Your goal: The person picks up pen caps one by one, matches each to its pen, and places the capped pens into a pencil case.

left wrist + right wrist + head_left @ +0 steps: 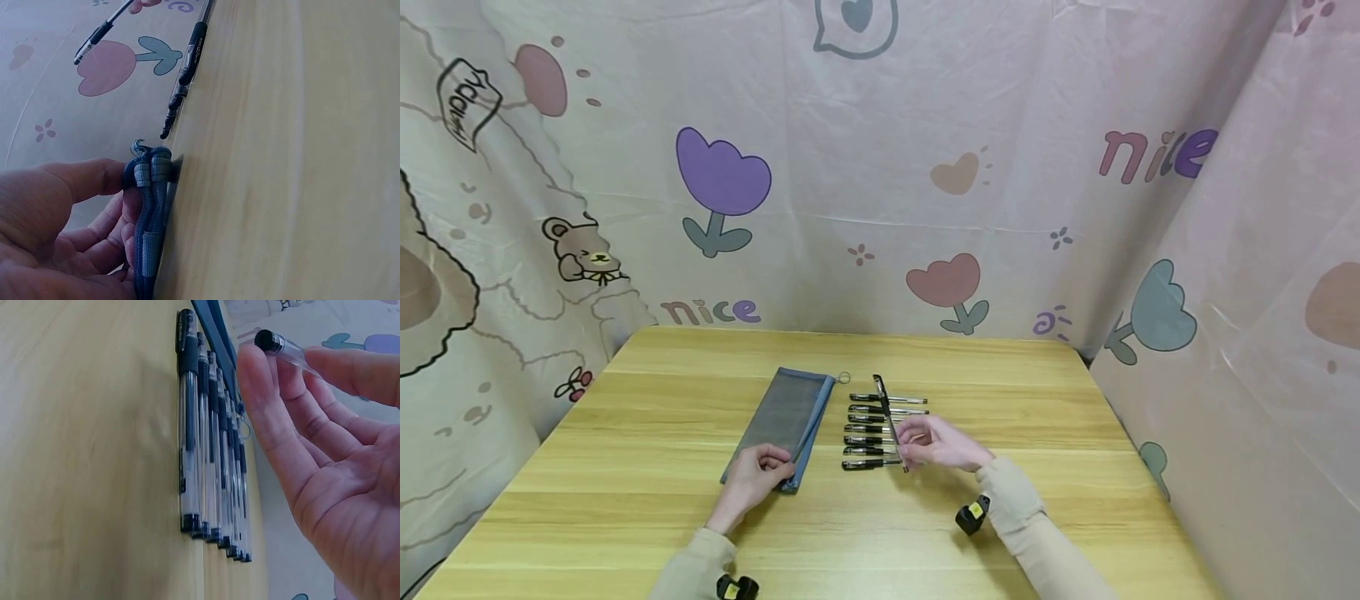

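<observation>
A blue-edged mesh zip pouch lies flat on the table, a ring at its far corner. My left hand pinches its near edge between thumb and fingers; in the left wrist view the blue zip border stands at the fingertips. My right hand pinches a clear gel pen with a black grip near its black end plug. That pen is held up at a slant over a row of similar pens. The row lies right of the pouch, black caps pointing left.
The wooden table runs back to a printed curtain, which also hangs along both sides. Each wrist carries a small black camera, such as the right one.
</observation>
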`<action>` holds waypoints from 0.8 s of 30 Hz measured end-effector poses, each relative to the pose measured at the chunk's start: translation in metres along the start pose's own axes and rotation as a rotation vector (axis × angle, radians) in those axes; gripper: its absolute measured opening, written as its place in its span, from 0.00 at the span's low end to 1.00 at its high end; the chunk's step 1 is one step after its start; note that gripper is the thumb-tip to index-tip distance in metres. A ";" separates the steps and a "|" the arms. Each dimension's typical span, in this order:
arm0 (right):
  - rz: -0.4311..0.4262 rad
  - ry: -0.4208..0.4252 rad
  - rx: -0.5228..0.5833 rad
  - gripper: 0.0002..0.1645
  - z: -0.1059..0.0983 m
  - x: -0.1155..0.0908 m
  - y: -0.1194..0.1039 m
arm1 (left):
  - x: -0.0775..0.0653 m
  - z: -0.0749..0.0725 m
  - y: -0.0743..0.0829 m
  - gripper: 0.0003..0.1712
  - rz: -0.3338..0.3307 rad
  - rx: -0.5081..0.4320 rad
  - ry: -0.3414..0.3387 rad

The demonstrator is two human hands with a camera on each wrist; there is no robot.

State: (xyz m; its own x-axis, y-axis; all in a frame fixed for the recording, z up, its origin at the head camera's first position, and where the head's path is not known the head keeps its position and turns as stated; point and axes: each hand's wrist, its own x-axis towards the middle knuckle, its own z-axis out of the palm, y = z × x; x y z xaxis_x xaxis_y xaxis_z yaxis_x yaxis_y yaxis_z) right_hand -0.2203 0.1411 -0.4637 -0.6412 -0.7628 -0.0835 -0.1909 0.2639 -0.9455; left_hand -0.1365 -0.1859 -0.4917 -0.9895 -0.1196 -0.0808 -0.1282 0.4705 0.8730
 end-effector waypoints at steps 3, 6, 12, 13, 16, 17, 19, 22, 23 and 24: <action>0.008 -0.009 0.056 0.25 0.001 0.004 0.000 | 0.000 0.000 0.000 0.09 -0.001 0.006 0.002; 0.027 0.001 0.104 0.29 0.002 0.008 0.000 | 0.000 0.000 0.000 0.09 0.002 0.010 0.001; 0.089 0.046 0.220 0.35 0.005 0.016 -0.003 | 0.000 -0.001 0.000 0.08 0.003 -0.016 0.001; 0.098 0.053 0.234 0.36 0.006 0.017 -0.004 | 0.000 -0.001 0.001 0.08 0.002 -0.019 0.002; 0.122 0.072 0.269 0.37 0.007 0.022 -0.007 | -0.001 -0.001 0.001 0.07 -0.003 -0.021 0.006; 0.129 0.077 0.281 0.37 0.008 0.023 -0.008 | -0.001 -0.001 0.001 0.08 0.002 -0.018 0.008; 0.144 0.085 0.301 0.36 0.009 0.026 -0.010 | -0.001 -0.001 0.002 0.08 0.013 -0.013 0.010; 0.155 0.095 0.329 0.34 0.011 0.031 -0.012 | -0.002 -0.001 0.004 0.09 0.029 -0.002 0.024; 0.161 0.098 0.336 0.33 0.012 0.033 -0.013 | -0.002 -0.001 0.004 0.09 0.035 0.000 0.030; 0.169 0.102 0.347 0.33 0.012 0.034 -0.013 | -0.002 0.000 0.004 0.08 0.036 0.001 0.035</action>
State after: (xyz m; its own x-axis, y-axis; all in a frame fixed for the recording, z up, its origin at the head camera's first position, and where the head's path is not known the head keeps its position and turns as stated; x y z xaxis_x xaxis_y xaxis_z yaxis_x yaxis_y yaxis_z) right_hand -0.2307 0.1041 -0.4581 -0.7157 -0.6588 -0.2316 0.1747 0.1521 -0.9728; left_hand -0.1348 -0.1839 -0.4878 -0.9905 -0.1334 -0.0322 -0.0926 0.4764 0.8744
